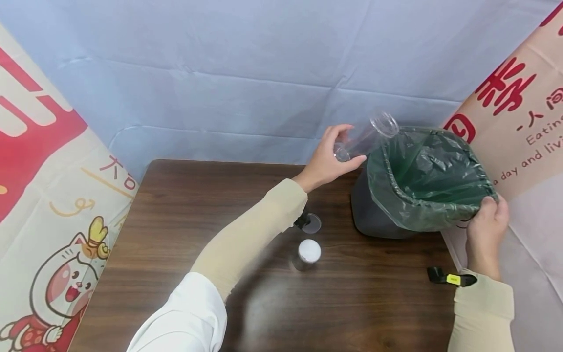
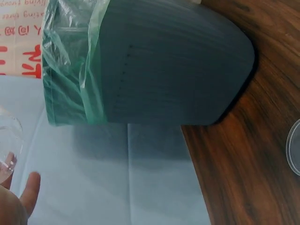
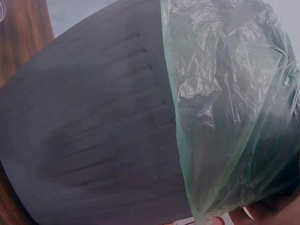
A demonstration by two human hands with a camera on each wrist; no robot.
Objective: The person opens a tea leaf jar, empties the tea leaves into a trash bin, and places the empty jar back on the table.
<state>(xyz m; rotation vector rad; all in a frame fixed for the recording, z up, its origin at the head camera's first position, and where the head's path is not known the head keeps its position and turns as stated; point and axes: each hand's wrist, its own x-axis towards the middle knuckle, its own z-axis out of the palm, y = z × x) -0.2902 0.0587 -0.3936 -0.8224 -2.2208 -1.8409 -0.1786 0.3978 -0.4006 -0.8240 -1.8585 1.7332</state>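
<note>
My left hand (image 1: 330, 159) holds a clear plastic container (image 1: 367, 137) by its near end, between thumb and fingers. The container is tilted, its far ring-shaped end overlapping the left rim of the bin in the head view. Only part of the clear container (image 2: 8, 140) shows at the edge of the left wrist view, beside a fingertip. On the right, my right hand (image 1: 488, 225) grips the near right rim of the dark grey bin (image 1: 378, 215). A green plastic bag (image 1: 396, 210) lines the bin and folds down over its rim.
A small container with a white lid (image 1: 310, 251) stands on the brown wooden table (image 1: 176, 234). Just behind it lies a clear round disc (image 1: 312, 223). A pale blue cloth (image 1: 220, 98) hangs behind the table, with printed banners (image 1: 514, 117) at both sides.
</note>
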